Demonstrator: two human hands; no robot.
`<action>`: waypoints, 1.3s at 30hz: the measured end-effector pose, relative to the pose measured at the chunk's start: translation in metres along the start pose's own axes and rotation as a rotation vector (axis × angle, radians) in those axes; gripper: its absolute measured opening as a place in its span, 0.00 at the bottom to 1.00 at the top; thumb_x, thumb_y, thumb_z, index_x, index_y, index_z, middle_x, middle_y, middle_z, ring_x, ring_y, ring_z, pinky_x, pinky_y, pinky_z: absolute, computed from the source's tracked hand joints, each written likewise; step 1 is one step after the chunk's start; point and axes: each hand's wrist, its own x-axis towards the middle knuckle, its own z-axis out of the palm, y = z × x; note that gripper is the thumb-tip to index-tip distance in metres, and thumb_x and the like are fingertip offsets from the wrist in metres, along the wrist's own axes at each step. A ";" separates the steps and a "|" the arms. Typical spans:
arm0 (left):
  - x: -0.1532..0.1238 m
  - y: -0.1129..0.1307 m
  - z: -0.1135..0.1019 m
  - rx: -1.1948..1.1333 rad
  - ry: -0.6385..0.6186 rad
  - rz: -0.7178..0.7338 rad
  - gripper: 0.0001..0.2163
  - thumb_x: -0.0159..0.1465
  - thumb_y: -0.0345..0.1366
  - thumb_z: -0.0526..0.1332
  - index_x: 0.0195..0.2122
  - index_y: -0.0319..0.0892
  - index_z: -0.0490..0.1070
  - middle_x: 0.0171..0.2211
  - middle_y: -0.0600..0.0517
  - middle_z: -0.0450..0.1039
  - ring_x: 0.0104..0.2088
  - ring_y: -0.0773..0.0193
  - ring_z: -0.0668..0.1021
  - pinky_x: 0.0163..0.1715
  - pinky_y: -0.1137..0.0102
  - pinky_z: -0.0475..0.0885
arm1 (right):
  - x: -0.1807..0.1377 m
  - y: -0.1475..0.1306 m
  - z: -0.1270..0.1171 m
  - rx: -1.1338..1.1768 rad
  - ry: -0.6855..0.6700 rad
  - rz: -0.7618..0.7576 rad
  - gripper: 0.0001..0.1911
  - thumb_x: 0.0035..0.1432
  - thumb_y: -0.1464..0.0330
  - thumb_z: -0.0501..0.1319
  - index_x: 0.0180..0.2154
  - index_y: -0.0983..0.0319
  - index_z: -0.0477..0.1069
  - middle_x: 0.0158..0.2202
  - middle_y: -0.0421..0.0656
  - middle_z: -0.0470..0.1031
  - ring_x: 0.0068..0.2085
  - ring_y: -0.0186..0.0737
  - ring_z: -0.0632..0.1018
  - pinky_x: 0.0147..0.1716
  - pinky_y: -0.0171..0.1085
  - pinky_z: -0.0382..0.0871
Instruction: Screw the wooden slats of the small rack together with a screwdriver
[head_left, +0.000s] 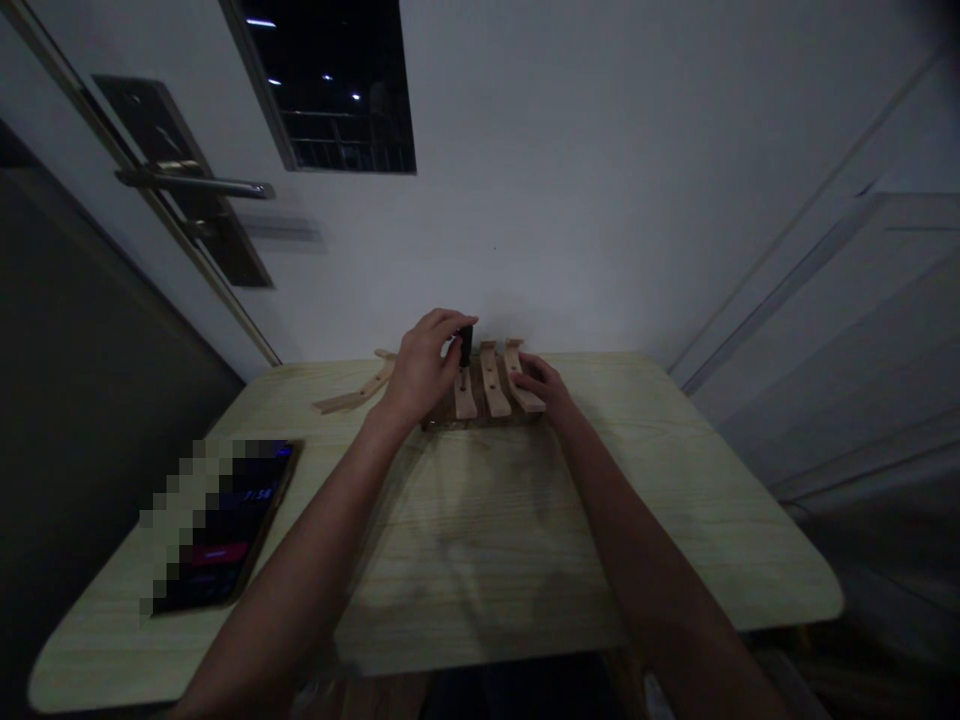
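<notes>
Near the back of the table lies a dark brown board with curved wooden hooks across it. My left hand is closed on a black screwdriver, upright over the left wooden hook; its tip meets the hook around a hole. The middle wooden hook has dark holes along its length. My right hand is closed around the board's right end, its fingers touching the right wooden hook. A loose wooden hook lies left of the board, partly hidden behind my left hand.
A phone with a lit screen lies on the table's left side. The pale wood-grain table stands against a white door with a metal handle and a dark window. A grey panel stands at the right.
</notes>
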 end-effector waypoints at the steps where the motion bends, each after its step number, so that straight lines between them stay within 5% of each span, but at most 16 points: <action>1: 0.000 0.000 0.000 -0.001 0.003 -0.001 0.16 0.59 0.21 0.54 0.46 0.41 0.71 0.41 0.49 0.73 0.42 0.63 0.75 0.44 0.64 0.74 | 0.000 0.001 0.000 -0.006 -0.003 -0.004 0.30 0.37 0.57 0.69 0.45 0.61 0.72 0.47 0.48 0.76 0.50 0.50 0.75 0.54 0.51 0.65; 11: 0.001 0.003 0.001 -0.007 0.053 -0.030 0.11 0.58 0.26 0.64 0.42 0.43 0.72 0.37 0.52 0.66 0.35 0.68 0.74 0.39 0.69 0.74 | -0.001 -0.001 0.001 0.004 -0.006 -0.008 0.29 0.37 0.57 0.69 0.44 0.59 0.72 0.47 0.45 0.77 0.49 0.48 0.75 0.53 0.50 0.66; 27: 0.000 -0.001 -0.001 0.034 0.015 -0.014 0.17 0.58 0.21 0.55 0.45 0.43 0.72 0.42 0.49 0.71 0.43 0.62 0.73 0.45 0.64 0.72 | -0.001 -0.001 0.000 -0.039 -0.002 -0.034 0.28 0.38 0.56 0.69 0.43 0.58 0.73 0.46 0.44 0.77 0.49 0.48 0.75 0.52 0.49 0.66; 39: 0.002 0.007 -0.003 -0.004 0.028 -0.025 0.09 0.61 0.26 0.58 0.41 0.42 0.73 0.34 0.52 0.67 0.32 0.67 0.72 0.36 0.70 0.71 | -0.002 -0.003 0.000 -0.030 0.000 -0.019 0.28 0.38 0.57 0.69 0.44 0.58 0.73 0.47 0.44 0.77 0.50 0.49 0.75 0.54 0.50 0.66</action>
